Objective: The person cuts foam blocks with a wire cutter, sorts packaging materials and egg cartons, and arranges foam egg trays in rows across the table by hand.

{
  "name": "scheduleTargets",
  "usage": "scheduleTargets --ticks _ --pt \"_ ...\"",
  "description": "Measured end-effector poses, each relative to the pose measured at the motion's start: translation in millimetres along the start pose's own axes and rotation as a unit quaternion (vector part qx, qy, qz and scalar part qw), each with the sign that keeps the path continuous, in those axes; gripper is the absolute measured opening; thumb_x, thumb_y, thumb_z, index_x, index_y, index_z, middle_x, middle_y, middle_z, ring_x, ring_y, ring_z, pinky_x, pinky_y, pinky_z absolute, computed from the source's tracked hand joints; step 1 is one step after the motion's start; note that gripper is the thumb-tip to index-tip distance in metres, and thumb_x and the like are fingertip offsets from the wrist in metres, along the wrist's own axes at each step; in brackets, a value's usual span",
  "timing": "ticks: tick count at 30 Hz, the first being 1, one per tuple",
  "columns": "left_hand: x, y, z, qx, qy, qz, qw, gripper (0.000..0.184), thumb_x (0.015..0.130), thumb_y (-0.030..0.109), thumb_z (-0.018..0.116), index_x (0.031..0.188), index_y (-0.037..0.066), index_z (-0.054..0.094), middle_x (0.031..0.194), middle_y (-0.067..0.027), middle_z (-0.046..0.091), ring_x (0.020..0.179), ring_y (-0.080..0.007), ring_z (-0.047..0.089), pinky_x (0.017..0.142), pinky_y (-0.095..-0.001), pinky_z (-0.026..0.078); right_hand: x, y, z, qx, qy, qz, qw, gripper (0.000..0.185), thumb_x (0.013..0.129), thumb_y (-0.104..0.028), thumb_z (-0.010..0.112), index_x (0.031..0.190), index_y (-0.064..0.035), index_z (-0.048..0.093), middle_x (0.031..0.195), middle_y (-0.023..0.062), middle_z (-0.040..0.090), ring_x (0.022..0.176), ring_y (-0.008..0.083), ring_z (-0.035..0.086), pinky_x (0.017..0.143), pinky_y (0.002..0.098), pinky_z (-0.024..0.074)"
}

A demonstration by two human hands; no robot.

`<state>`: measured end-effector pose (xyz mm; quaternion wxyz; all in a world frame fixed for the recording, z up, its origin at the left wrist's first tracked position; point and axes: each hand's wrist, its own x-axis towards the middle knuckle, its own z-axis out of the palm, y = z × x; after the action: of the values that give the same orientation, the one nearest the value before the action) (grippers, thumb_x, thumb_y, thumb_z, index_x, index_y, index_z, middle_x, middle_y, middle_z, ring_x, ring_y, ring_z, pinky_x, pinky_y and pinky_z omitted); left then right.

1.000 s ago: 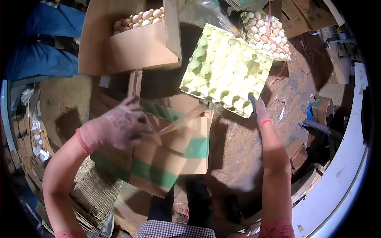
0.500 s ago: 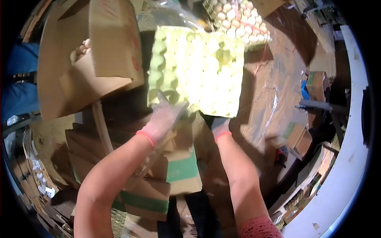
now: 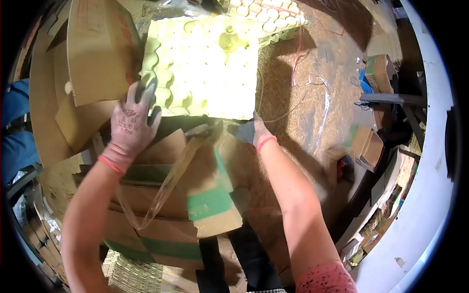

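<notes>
A pale yellow-green egg tray (image 3: pixel 205 93), strongly lit, is in front of me with its cups showing and a wet, yolk-coloured patch near its upper right. My left hand (image 3: pixel 131 124), in a pinkish glove with grey fingertips, is at the tray's left edge. Its fingers are spread; whether they touch the tray I cannot tell. My right hand (image 3: pixel 259 133), gloved too, holds the tray's near right edge from below, its fingers partly hidden. Below the hands is an open cardboard box (image 3: pixel 210 205) with green bands and a loop of clear tape or plastic.
A tall open carton (image 3: pixel 97 58) stands at the left, with an egg (image 3: pixel 68 88) showing inside. Beyond the tray is a strapped stack of filled egg trays (image 3: pixel 268 19). Small cardboard boxes (image 3: pixel 369 146) lie at the right, beside a white ledge (image 3: pixel 432 146). Someone's blue clothing (image 3: pixel 17 146) shows far left.
My left hand has moved left from the tray's near edge to its left side, its fingers spreading. The tray appears further left and higher in view, with my right hand still at its near edge.
</notes>
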<state>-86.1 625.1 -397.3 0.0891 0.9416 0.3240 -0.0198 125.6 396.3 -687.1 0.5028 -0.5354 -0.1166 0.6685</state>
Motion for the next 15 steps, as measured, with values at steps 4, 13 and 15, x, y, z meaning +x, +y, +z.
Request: scheduleTargets --ticks 4,13,15 --pt "43 -38 -18 0.315 -0.206 0.085 0.923 0.058 0.085 0.017 0.052 0.141 0.002 0.040 0.143 -0.0171 0.042 0.134 -0.0354 0.039 0.115 -0.0498 0.022 -73 -100 66 0.161 0.241 -0.013 0.957 0.084 0.088 -0.073 0.037 0.149 -0.0163 0.027 0.147 0.0064 0.036 0.135 0.0290 0.032 0.104 0.0515 0.0351" --pt "53 -56 -17 0.514 -0.338 0.093 0.783 0.048 0.098 0.028 0.037 0.144 0.017 0.042 0.151 -0.0084 0.037 0.139 -0.0326 0.033 0.112 -0.0534 0.022 -43 -99 67 0.089 0.213 0.004 0.973 0.043 0.084 -0.033 0.066 0.121 -0.0139 0.058 0.114 0.0013 0.057 0.103 0.0179 0.051 0.086 0.0348 0.0427" --pt "44 -66 -19 0.485 -0.333 0.100 0.802 0.050 0.098 0.027 0.036 0.145 0.011 0.040 0.151 -0.0094 0.038 0.139 -0.0326 0.032 0.112 -0.0524 0.023 -40 -86 57 0.072 0.208 -0.018 0.975 0.042 0.084 -0.033 0.066 0.119 -0.0119 0.059 0.114 0.0021 0.057 0.103 0.0183 0.051 0.087 0.0332 0.0429"
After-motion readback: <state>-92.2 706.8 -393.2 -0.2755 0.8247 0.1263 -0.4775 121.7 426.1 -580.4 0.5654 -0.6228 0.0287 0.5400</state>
